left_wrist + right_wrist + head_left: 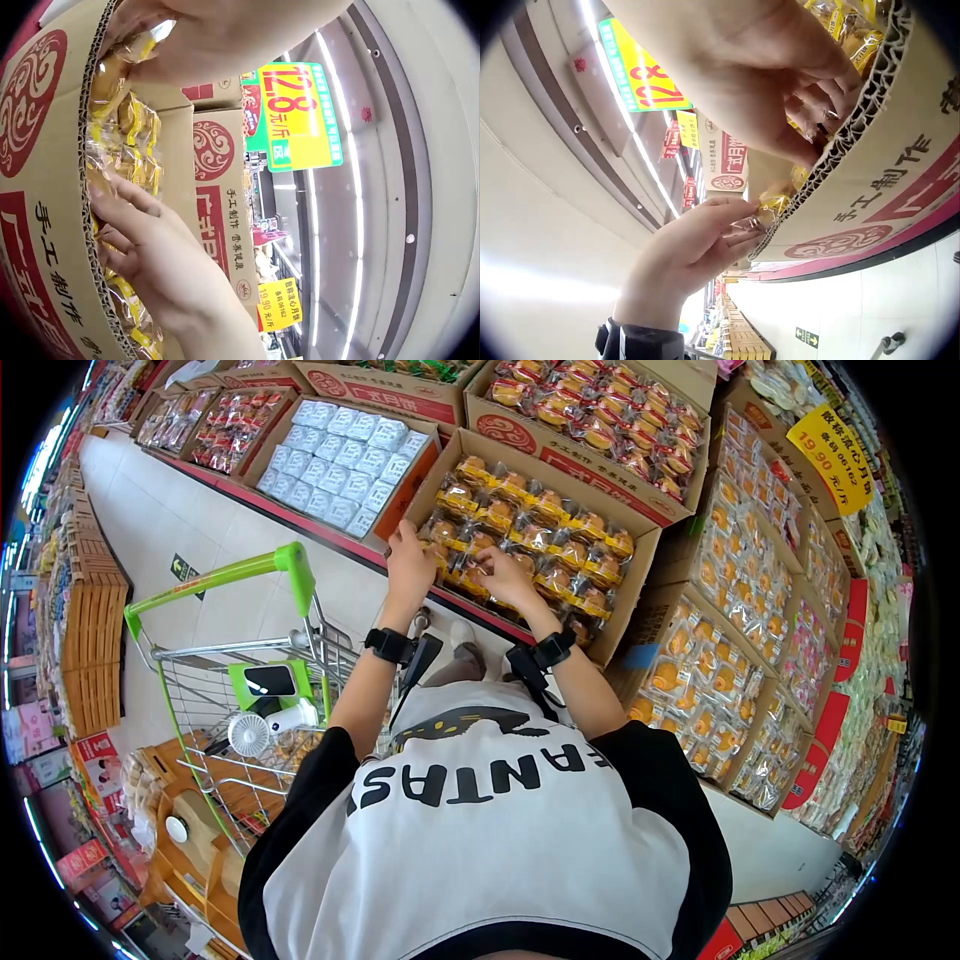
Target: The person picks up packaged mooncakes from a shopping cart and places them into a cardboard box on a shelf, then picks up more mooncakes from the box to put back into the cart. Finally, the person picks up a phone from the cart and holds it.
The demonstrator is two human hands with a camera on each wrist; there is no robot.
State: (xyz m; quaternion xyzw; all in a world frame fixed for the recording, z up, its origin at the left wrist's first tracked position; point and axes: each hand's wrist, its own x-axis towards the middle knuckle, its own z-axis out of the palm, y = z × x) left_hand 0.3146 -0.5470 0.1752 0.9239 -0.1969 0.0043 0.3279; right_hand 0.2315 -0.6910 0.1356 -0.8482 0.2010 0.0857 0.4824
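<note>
A cardboard box (pixel 640 555) holds rows of round baked goods in clear and yellow wrappers (pixel 548 503). At its near left corner my left hand (pixel 410 565) curls its fingers round a wrapped piece (pixel 112 79) just inside the wall. My right hand (pixel 508 578) reaches over the near wall, fingers bent down among the packets. In the left wrist view, the fingertips of the right hand (pixel 161 255) touch a packet beside the wall. The right wrist view shows the left hand (pixel 682 255) at the box corner with a yellow-edged wrapper at its fingertips.
A box of white packets (pixel 340 465) stands to the left, one of red-wrapped pieces (pixel 600 420) beyond, and tilted boxes of packets (pixel 700 680) to the right. A green-handled shopping cart (pixel 220 585) with a small white fan (pixel 249 734) is at the left.
</note>
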